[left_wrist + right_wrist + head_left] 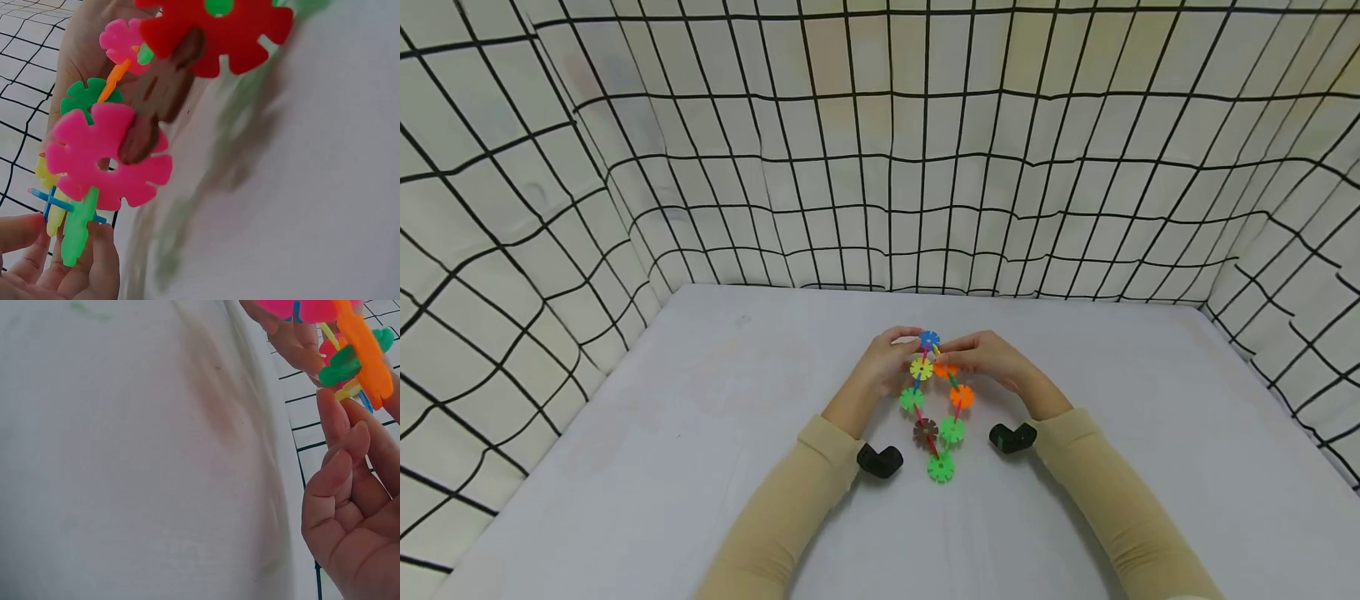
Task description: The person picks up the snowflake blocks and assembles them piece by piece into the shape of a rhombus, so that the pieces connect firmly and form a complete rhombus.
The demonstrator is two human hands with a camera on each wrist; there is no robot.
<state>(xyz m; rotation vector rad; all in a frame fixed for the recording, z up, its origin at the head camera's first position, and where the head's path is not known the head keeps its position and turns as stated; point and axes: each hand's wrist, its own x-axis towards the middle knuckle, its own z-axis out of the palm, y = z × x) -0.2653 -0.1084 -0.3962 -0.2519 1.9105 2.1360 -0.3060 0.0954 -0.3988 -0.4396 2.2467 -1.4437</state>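
Observation:
A loop of slotted plastic flower discs stands out in front of me in the head view, with a blue disc [929, 340] at the far end and a green disc [941, 467] nearest. Between them sit a yellow disc [921, 368], a brown disc [926, 432] and an orange disc [962, 397], joined by discs seen edge-on. My left hand [872, 367] pinches the blue disc between thumb and fingers. From the other side, my right hand [996, 358] pinches the chain's far end beside the blue disc, at a small yellow disc [349, 389] seen edge-on.
A white-covered table [737, 375] lies under the hands. White walls with a black grid net [887, 158] enclose it at the back and sides. Black wrist cameras [880, 461] sit at both beige sleeve cuffs, either side of the loop.

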